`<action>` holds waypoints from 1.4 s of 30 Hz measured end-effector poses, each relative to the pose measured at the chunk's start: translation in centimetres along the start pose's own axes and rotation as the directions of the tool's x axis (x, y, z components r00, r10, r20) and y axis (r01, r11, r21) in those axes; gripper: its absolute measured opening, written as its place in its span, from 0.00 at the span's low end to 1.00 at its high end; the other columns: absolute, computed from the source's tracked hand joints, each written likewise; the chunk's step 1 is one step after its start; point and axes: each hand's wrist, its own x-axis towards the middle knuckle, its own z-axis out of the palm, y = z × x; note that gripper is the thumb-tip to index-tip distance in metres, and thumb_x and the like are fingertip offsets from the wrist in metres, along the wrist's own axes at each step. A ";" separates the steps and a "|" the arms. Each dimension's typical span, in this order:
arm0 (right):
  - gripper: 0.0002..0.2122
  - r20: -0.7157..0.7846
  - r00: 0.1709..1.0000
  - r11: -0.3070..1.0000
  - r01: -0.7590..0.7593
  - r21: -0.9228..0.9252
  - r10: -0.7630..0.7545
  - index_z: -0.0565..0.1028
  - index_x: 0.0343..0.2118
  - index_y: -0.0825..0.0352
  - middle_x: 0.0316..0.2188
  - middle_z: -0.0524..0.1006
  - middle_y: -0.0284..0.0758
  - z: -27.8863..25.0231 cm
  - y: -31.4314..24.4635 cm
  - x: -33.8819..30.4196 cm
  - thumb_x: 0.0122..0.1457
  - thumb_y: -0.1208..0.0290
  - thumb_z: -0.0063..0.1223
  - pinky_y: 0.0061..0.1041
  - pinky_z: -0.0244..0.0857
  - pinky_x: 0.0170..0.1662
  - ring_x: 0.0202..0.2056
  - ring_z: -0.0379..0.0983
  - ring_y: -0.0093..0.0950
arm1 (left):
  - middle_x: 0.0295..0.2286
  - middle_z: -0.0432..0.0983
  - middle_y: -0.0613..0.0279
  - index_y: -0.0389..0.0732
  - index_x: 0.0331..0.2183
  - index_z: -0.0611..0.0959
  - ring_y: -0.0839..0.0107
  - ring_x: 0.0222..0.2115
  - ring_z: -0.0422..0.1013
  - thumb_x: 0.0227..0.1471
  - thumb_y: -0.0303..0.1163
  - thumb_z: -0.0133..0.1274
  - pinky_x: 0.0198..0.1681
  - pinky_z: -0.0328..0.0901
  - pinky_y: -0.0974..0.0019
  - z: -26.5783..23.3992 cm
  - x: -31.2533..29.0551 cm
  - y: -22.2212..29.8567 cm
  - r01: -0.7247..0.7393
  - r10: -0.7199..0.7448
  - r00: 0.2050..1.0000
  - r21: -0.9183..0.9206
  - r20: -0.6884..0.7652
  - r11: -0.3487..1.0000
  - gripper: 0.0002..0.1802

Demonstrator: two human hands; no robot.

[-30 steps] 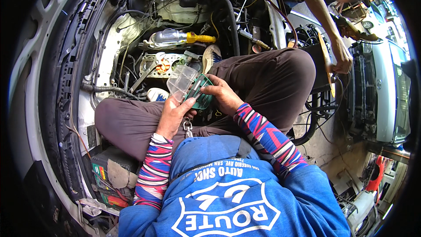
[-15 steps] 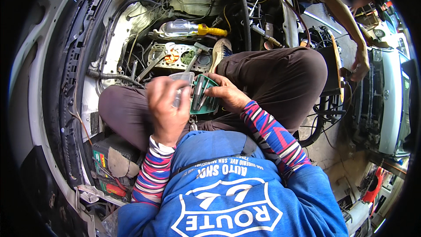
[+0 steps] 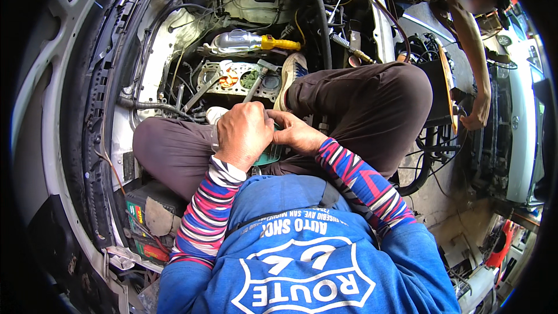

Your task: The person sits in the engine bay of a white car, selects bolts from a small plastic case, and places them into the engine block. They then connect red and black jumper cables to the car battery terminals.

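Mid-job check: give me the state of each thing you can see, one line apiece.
Green case: mostly hidden; contents not visible.
Left hand: back up, fingers curled out of sight.
Right hand: fingers bent, holding the green case.
Yellow-handled work light: lying on its side; lit or not, unclear.
Engine block: top exposed.
Red-orange material: sitting in the engine block's top.
Hammer-like tool: lying on the engine block.

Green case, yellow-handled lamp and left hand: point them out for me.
Green case (image 3: 268, 155): head view, on the part showing below the hands.
Yellow-handled lamp (image 3: 265, 42): head view, on the handle's end nearest the bulb.
Left hand (image 3: 243, 132): head view, on its back.
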 end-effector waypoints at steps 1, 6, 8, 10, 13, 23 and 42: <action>0.33 0.012 1.000 1.000 0.013 0.010 -0.013 0.62 0.65 0.77 0.47 0.76 0.32 0.1 -0.1 0.0 0.54 0.79 0.55 0.17 0.66 0.47 0.44 0.70 0.17 | 0.23 0.81 0.47 0.39 0.25 0.86 0.49 0.28 0.79 0.45 0.36 0.67 0.34 0.72 0.51 0.1 0.0 0.0 0.015 -0.014 1.000 0.014 -0.006 1.000 0.11; 0.29 0.089 0.995 0.999 0.051 -0.013 -0.050 0.67 0.61 0.75 0.48 0.76 0.31 0.3 -0.1 0.2 0.53 0.79 0.56 0.20 0.65 0.51 0.47 0.70 0.18 | 0.23 0.80 0.47 0.39 0.24 0.86 0.48 0.28 0.78 0.44 0.37 0.68 0.34 0.71 0.49 0.4 -0.9 0.0 -0.019 0.021 0.998 0.021 -0.051 1.000 0.11; 0.28 0.074 0.995 0.998 0.068 -0.007 -0.068 0.69 0.59 0.73 0.48 0.77 0.31 0.4 0.3 0.4 0.53 0.78 0.57 0.21 0.65 0.52 0.47 0.71 0.19 | 0.23 0.80 0.47 0.40 0.24 0.86 0.47 0.28 0.78 0.44 0.37 0.68 0.34 0.71 0.48 0.6 -1.2 -0.2 -0.043 0.046 0.997 0.048 -0.056 0.998 0.12; 0.27 0.078 0.992 0.994 0.101 -0.037 -0.097 0.70 0.58 0.72 0.47 0.78 0.31 0.5 0.8 0.5 0.53 0.77 0.58 0.23 0.66 0.53 0.47 0.71 0.20 | 0.23 0.79 0.46 0.37 0.24 0.85 0.46 0.29 0.78 0.43 0.38 0.68 0.32 0.70 0.47 0.6 -1.2 -0.6 -0.018 0.020 0.999 0.064 -0.034 0.998 0.14; 0.28 0.045 0.996 0.975 0.082 -0.206 -0.074 0.70 0.59 0.73 0.51 0.77 0.36 0.3 1.5 0.6 0.53 0.74 0.62 0.26 0.63 0.58 0.52 0.70 0.23 | 0.24 0.79 0.45 0.36 0.25 0.85 0.45 0.29 0.78 0.43 0.38 0.68 0.31 0.70 0.46 1.2 -1.0 -1.0 0.001 -0.005 0.999 0.076 0.052 0.997 0.15; 0.25 0.024 0.996 0.992 0.087 -0.091 -0.085 0.76 0.49 0.73 0.41 0.80 0.36 0.7 2.3 1.1 0.44 0.76 0.64 0.26 0.67 0.50 0.45 0.72 0.24 | 0.23 0.80 0.44 0.34 0.22 0.85 0.44 0.29 0.78 0.44 0.36 0.68 0.32 0.71 0.49 0.9 -0.8 -0.5 0.022 -0.029 0.994 0.069 0.101 0.997 0.14; 0.33 0.000 0.998 0.978 0.057 -0.200 -0.058 0.69 0.59 0.73 0.44 0.78 0.36 1.0 2.1 1.2 0.47 0.72 0.65 0.26 0.71 0.43 0.42 0.74 0.22 | 0.17 0.79 0.54 0.29 0.22 0.83 0.70 0.19 0.75 0.45 0.29 0.64 0.27 0.68 0.64 1.6 -1.0 -2.2 0.155 -0.127 0.985 -0.281 0.115 0.947 0.11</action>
